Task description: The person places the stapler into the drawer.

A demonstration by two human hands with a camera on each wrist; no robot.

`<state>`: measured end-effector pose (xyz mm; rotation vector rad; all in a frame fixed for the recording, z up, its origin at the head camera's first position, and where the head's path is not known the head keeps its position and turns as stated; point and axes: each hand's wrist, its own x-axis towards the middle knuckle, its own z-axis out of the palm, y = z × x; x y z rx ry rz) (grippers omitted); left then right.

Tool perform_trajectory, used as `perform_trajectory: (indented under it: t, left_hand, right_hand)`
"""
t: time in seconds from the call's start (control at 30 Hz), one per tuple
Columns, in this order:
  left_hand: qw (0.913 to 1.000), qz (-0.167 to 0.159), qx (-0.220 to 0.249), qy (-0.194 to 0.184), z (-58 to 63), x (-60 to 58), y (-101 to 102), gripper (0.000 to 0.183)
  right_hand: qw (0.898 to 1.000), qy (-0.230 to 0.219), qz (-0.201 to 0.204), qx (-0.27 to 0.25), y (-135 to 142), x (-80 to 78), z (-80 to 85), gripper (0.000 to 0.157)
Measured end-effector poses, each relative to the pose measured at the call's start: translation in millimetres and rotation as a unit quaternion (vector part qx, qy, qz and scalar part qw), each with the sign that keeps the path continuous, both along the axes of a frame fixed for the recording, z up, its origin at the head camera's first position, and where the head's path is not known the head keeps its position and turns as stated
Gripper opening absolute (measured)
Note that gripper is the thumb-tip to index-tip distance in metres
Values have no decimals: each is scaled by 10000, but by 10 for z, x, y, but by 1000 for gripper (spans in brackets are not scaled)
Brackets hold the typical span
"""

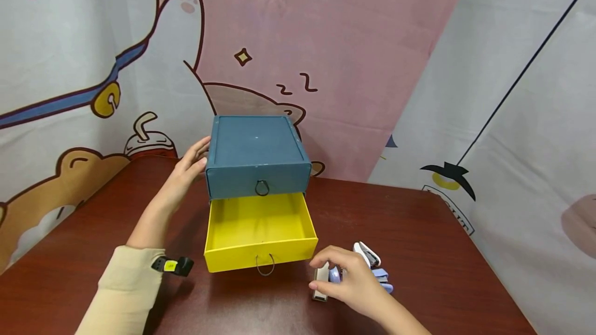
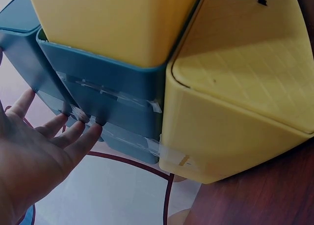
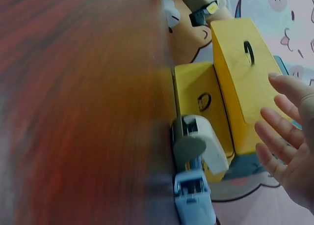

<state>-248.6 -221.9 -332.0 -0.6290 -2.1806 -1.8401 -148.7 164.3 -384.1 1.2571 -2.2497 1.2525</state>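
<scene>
A stacked drawer box has a blue top drawer (image 1: 258, 180), shut, with a ring handle. Under it a yellow drawer (image 1: 261, 255) is pulled out, and nothing lies inside it. My left hand (image 1: 186, 169) is at the box's left side; in the left wrist view its straight fingertips rest against the blue side wall (image 2: 98, 102). To the right of the drawer, my right hand (image 1: 349, 280) is over a small group of staplers, thumb and fingers apart. A pale blocky item (image 1: 320, 286) shows between them, not visibly gripped. Behind the hand are a white stapler (image 1: 367, 255) and a light-blue stapler (image 1: 383, 278).
A lower yellow drawer (image 3: 194, 87) with a ring handle shows beneath the pulled-out one in the right wrist view. The box stands on a dark red-brown table (image 1: 419, 252). A cartoon-printed curtain (image 1: 326, 40) hangs behind the table.
</scene>
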Motion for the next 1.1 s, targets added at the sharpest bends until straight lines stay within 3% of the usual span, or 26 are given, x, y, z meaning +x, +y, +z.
perform_trajectory:
  t: [0.3, 0.57, 1.1]
  left_hand:
    - [10000, -23, 12, 3, 0, 3, 4, 55]
    - [10000, -18, 9, 29, -5, 4, 1, 55]
    - [10000, -1, 11, 41, -6, -5, 1, 55]
  right_hand:
    - [9928, -931, -574, 490, 248, -63, -57, 44]
    - [9786, -1674, -543, 1067, 327, -121, -123, 64]
    - [9649, -1929, -409, 1735, 364, -223, -343, 77]
